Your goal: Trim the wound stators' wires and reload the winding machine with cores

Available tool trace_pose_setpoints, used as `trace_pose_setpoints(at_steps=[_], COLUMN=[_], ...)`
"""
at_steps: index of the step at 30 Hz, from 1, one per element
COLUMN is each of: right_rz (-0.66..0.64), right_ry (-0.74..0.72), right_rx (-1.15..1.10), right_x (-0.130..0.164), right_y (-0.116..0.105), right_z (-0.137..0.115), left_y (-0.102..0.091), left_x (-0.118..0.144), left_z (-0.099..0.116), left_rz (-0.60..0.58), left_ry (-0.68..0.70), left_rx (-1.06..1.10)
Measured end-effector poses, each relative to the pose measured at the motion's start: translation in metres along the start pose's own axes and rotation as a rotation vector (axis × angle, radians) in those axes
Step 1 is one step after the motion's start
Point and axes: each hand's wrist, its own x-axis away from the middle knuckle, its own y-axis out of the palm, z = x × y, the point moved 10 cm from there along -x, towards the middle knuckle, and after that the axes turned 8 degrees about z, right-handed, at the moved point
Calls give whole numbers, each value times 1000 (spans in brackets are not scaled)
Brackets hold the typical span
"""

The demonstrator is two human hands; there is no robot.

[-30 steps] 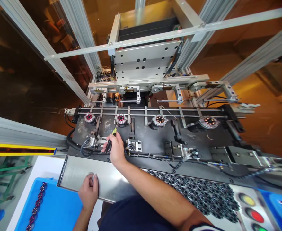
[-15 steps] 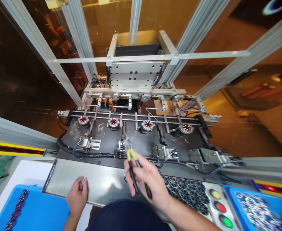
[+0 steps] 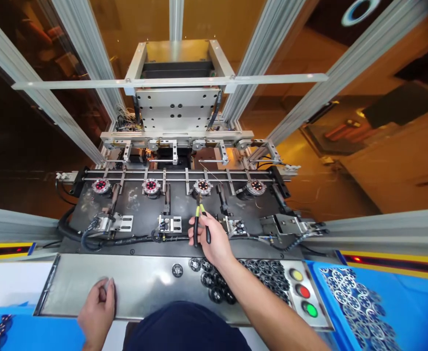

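Holding a pair of pliers (image 3: 200, 223) with black handles and yellow-green collars, the right hand (image 3: 214, 241) reaches over the black machine bed (image 3: 137, 202). Its fingers are wrapped around both handles, and the tool's nose points up at the third wound stator (image 3: 203, 186) counted from the left. The tip is very near this stator, but I cannot tell if it touches. Four such stators sit in one row under two horizontal steel rods (image 3: 177, 175); the others are at the far left (image 3: 101, 185), second (image 3: 151, 186) and far right (image 3: 256, 185).

The left hand (image 3: 97, 312) rests flat on the steel tray (image 3: 141, 287) at the front of the machine, fingers together and lightly curled, holding nothing that I can see. On the same tray, just beside the right forearm, lies a pile of dark ring parts (image 3: 258, 275). Three round buttons, yellow (image 3: 296, 274), red (image 3: 302, 291) and green (image 3: 311, 309), stand at the tray's right end. A blue bin (image 3: 400, 302) with silver laminations (image 3: 349, 292) is to the right.
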Motion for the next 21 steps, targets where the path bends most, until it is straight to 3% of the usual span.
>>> trace_pose_setpoints(at_steps=[15,21], right_rz=[31,-18], right_ry=[36,33], right_rx=[-41,-69], right_x=[-7,-2], right_y=[-5,8], right_z=[0,-2], left_y=[3,2], left_x=[5,5], left_z=[-3,-3], left_rz=[2,2], left_ry=[35,16], left_rx=[-7,-1])
